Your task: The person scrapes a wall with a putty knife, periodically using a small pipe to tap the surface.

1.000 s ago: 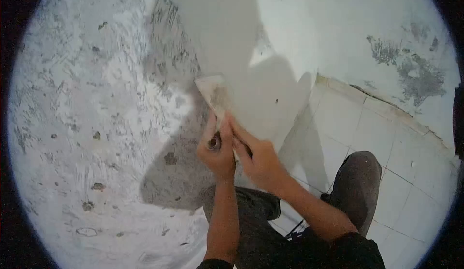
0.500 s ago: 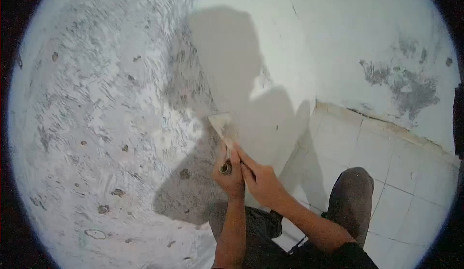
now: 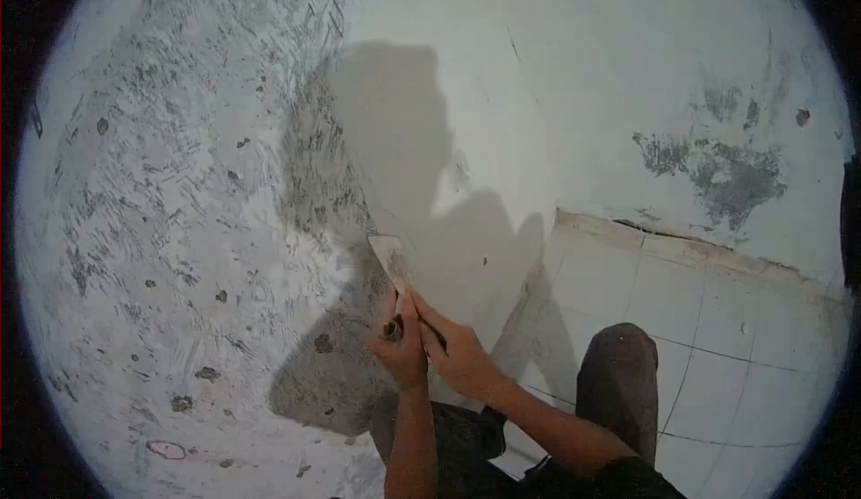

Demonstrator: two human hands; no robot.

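Both of my hands are closed together around a scraper (image 3: 390,262) with a flat, pale, flared blade. Its blade edge meets the wall where the rough scraped patch borders smooth paint. My left hand (image 3: 403,354) wraps round the tool on the left, and a round, dark-rimmed end shows beside its thumb. My right hand (image 3: 459,352) grips from the right, fingers pointing up toward the blade. A dark piece, perhaps handle, shows between the hands; most of the grip is hidden.
The scraped wall (image 3: 179,248) at left has many pits. An adjoining wall (image 3: 619,69) carries a grey bare patch (image 3: 735,176). White floor tiles (image 3: 695,320) lie below, along a broken skirting edge (image 3: 682,246). My knee (image 3: 619,387) is at lower right.
The view has shifted, so walls, floor and knee appear displaced left and mostly lower. Both hands keep hold of the scraper, with its blade still at the border of the scraped patch.
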